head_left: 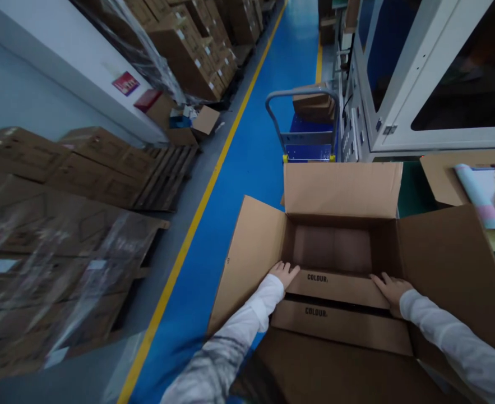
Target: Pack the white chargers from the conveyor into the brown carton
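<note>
Touching fingers: left hand [284, 275] and right hand [392, 290], slightly spread, at opposite ends of the far COLOUR box [339, 289]; cannot tell whether they pinch it.
COLOUR boxes: far one just beyond the near COLOUR box [348, 327], both inside the carton [342, 191].
Flaps: folded outward left, right and far.
Aisle: trolley [308, 137] far; wrapped boxes [62, 224] left.
</note>
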`<state>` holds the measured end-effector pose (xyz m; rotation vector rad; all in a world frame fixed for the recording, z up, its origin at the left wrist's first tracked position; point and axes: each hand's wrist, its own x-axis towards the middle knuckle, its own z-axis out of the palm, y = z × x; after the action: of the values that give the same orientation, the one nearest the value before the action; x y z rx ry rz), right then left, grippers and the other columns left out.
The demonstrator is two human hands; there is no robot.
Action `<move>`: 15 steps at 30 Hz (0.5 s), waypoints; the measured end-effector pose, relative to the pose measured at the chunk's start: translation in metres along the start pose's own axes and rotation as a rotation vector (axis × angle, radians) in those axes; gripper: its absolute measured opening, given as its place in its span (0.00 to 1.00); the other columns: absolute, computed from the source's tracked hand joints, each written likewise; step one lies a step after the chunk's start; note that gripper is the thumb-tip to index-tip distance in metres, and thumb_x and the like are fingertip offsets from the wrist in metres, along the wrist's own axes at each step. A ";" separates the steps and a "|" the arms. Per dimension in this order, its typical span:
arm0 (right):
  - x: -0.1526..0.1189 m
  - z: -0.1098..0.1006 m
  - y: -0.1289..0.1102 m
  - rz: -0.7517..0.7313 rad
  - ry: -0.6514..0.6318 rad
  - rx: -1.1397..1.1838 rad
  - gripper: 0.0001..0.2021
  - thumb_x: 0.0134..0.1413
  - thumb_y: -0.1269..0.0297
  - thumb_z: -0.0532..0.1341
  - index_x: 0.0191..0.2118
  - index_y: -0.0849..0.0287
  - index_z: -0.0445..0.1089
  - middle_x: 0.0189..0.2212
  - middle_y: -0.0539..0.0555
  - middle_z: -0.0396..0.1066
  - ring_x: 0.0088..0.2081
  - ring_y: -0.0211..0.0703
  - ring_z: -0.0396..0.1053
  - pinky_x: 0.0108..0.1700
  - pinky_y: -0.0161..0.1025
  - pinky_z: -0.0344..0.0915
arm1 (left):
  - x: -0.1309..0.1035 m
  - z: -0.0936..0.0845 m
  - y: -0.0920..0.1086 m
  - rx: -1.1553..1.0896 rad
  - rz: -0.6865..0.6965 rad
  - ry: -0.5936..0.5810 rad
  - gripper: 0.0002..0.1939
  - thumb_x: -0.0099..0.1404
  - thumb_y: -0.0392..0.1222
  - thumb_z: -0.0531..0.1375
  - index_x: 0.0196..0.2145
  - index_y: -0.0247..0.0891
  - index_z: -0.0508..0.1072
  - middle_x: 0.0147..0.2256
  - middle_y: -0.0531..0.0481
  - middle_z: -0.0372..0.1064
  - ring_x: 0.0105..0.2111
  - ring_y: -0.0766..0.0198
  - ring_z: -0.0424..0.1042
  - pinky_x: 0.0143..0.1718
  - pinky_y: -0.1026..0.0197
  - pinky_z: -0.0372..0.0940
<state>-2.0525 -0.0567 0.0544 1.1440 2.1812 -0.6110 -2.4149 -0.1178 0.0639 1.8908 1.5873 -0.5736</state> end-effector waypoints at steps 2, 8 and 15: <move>0.002 -0.008 0.001 -0.003 -0.019 0.022 0.50 0.19 0.83 0.60 0.60 0.59 0.52 0.54 0.71 0.56 0.47 0.66 0.64 0.45 0.54 0.60 | 0.004 -0.003 -0.003 0.015 0.009 -0.011 0.50 0.35 0.28 0.65 0.57 0.40 0.52 0.50 0.37 0.58 0.51 0.43 0.59 0.54 0.45 0.50; -0.001 -0.025 0.002 0.000 0.019 0.143 0.46 0.24 0.86 0.61 0.58 0.58 0.54 0.55 0.66 0.55 0.50 0.59 0.61 0.50 0.54 0.57 | 0.011 -0.014 -0.004 0.051 0.021 -0.050 0.52 0.34 0.27 0.65 0.58 0.38 0.51 0.50 0.35 0.58 0.50 0.42 0.61 0.50 0.47 0.54; -0.038 -0.058 -0.028 -0.023 0.096 0.494 0.38 0.17 0.85 0.65 0.47 0.60 0.69 0.41 0.61 0.70 0.46 0.60 0.66 0.49 0.52 0.60 | -0.003 -0.003 0.004 0.075 0.042 -0.095 0.54 0.33 0.34 0.67 0.59 0.34 0.50 0.56 0.33 0.55 0.56 0.44 0.53 0.59 0.44 0.34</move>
<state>-2.0755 -0.0564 0.1254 1.4184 2.1873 -1.1724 -2.4116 -0.1187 0.0684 1.9175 1.4815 -0.7031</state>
